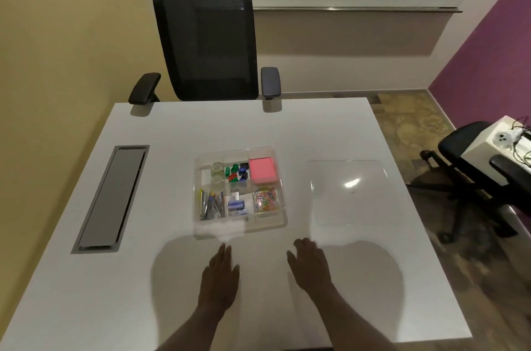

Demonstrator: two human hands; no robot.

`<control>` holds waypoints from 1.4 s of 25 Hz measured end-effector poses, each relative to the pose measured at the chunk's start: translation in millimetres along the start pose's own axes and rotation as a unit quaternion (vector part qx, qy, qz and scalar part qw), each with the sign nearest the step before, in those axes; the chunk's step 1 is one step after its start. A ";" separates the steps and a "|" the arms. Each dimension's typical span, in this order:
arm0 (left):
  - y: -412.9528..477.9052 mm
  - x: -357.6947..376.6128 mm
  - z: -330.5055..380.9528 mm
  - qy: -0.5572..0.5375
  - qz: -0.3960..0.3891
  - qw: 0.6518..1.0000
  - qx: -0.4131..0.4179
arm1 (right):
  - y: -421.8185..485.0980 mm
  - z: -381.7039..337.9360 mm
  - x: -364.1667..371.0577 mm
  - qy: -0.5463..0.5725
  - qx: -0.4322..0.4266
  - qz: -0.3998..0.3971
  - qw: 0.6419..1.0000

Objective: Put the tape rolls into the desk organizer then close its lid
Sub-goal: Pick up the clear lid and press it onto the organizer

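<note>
A clear plastic desk organizer point(283, 201) sits in the middle of the white table. Two clear tape rolls point(217, 173) lie in its far left compartment, one behind the other. Its clear flat lid point(349, 192) lies on the table to the right of it, apart from it. My left hand point(221, 273) rests flat on the table just in front of the organizer, fingers together and holding nothing. My right hand point(310, 264) rests beside it, fingers slightly curled, empty, near the lid's front left corner.
The other compartments hold pink sticky notes point(263, 170), coloured binder clips point(237, 172), paper clips point(265, 199), staples and metal clips. A grey cable hatch point(112, 198) is set in the table at left. A black chair point(207, 46) stands behind the table, another at right point(471, 166).
</note>
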State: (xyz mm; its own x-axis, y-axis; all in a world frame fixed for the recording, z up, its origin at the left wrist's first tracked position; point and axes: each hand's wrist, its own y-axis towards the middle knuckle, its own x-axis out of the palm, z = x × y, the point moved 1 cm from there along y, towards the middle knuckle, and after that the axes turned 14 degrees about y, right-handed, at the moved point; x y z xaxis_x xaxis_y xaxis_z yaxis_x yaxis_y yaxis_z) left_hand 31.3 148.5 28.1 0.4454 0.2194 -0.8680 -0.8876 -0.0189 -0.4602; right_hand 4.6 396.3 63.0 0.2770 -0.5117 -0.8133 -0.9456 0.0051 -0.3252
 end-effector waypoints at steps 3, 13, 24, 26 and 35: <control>14.9 -4.6 57.5 -0.016 0.002 1.000 0.002 | 13.0 37.9 -26.4 -0.006 0.004 0.017 1.000; 59.4 -7.3 224.6 -0.019 -0.008 1.000 0.020 | 46.7 162.6 -110.4 0.026 0.042 0.080 0.996; 136.0 -39.2 323.8 -0.068 -0.020 0.997 -0.037 | 147.3 239.8 -204.4 0.088 0.100 0.142 0.981; 148.0 -44.7 331.3 -0.083 -0.023 0.995 -0.054 | 164.1 246.1 -210.6 0.110 0.125 0.134 0.977; 177.8 -51.0 344.4 -0.132 -0.047 0.981 -0.136 | 197.3 257.1 -205.3 0.110 0.192 0.067 0.973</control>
State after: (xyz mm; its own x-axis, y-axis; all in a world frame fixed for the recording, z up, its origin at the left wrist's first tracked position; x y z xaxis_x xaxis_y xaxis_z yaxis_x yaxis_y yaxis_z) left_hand -189.6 469.9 54.8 0.4464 0.4774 -0.7568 -0.7638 -0.2373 -0.6003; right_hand -195.1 723.3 41.8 0.0724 -0.6561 -0.7512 -0.8256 0.3831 -0.4142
